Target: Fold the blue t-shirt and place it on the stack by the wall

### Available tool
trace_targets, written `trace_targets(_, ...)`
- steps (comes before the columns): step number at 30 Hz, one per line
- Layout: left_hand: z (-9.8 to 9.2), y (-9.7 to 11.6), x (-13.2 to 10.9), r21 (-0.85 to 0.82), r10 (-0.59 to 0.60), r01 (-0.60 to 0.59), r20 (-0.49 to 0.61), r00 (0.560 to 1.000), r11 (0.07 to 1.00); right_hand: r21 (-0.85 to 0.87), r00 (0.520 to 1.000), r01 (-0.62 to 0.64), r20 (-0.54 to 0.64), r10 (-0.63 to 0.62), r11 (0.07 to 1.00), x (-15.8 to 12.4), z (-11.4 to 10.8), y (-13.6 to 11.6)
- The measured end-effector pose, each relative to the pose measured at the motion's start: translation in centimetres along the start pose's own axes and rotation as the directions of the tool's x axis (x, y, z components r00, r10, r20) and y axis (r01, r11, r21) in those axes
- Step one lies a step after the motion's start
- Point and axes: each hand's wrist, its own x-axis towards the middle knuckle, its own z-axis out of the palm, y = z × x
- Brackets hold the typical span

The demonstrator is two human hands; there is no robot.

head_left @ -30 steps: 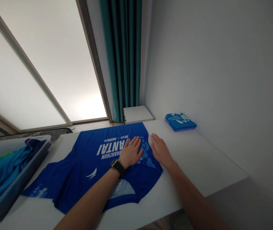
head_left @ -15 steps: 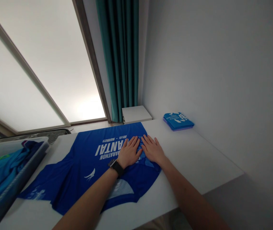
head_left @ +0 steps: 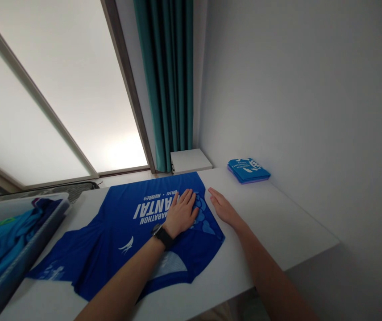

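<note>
A blue marathon T-shirt [head_left: 117, 218] with white lettering lies spread on the white table [head_left: 264, 214], partly folded over, one sleeve out to the left. My left hand [head_left: 181, 214], with a black watch at the wrist, rests flat on the shirt's printed part, fingers stretched out. Some of the lettering is hidden beneath it. Just right of the shirt's edge, my right hand [head_left: 223, 207] is on or slightly above the table, turned on its side with fingers extended and nothing held.
At the back right, folded blue garments [head_left: 248, 170] form a small stack by the wall. On the left stands a plastic bin [head_left: 20, 258] of loose blue clothes. A white cabinet [head_left: 191, 160] and green curtain [head_left: 167, 89] are beyond the table.
My right hand has slid off the shirt to the right and turned onto its side. The left hand stays flat in the same spot.
</note>
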Motion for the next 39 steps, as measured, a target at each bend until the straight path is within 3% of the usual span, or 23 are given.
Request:
trace_targets(6, 0.3, 1.0, -0.5, -0.012, 0.031, -0.030, 0.048, 0.998, 0.999, -0.106, 0.995, 0.090, -0.020, -0.093, 0.990, -0.5, 0.6, -0.8)
trace_targets(10, 0.9, 0.7, -0.8, -0.030, 0.014, -0.012, 0.056, 0.998, 0.999, -0.284, 0.971, 0.233, 0.114, -0.208, 0.930, -2.1, 0.9, -2.0)
trace_targets(14, 1.1, 0.5, -1.0, -0.039, 0.018, -0.017, 0.026, 0.999, 0.999, -0.443, 0.934, 0.336, 0.270, -0.233, 0.831, -3.8, 0.9, -3.1)
trace_targets(21, 0.9, 0.6, -1.0, -0.049, 0.016, -0.015, 0.024, 1.000, 0.999, -0.526, 0.926, 0.355, 0.314, -0.211, 0.773, -4.3, 0.4, -3.8)
trace_targets(33, 0.6, 0.7, -0.9, -0.065, 0.008, -0.005, 0.049, 0.999, 0.998, -0.451, 0.929, 0.323, 0.319, -0.188, 0.832, -4.8, -0.3, -3.2)
trace_targets(36, -0.8, -0.3, -0.5, -0.082, -0.023, 0.027, 0.047, 0.999, 0.996, -0.290, 0.958, 0.223, 0.240, -0.154, 0.931, -4.5, -0.8, -2.4)
trace_targets(39, -2.7, -2.1, -0.2, -0.120, -0.100, 0.101, 0.015, 0.995, 0.988, 0.054, 0.999, 0.020, 0.048, -0.022, 0.998, -3.9, -1.6, -0.9)
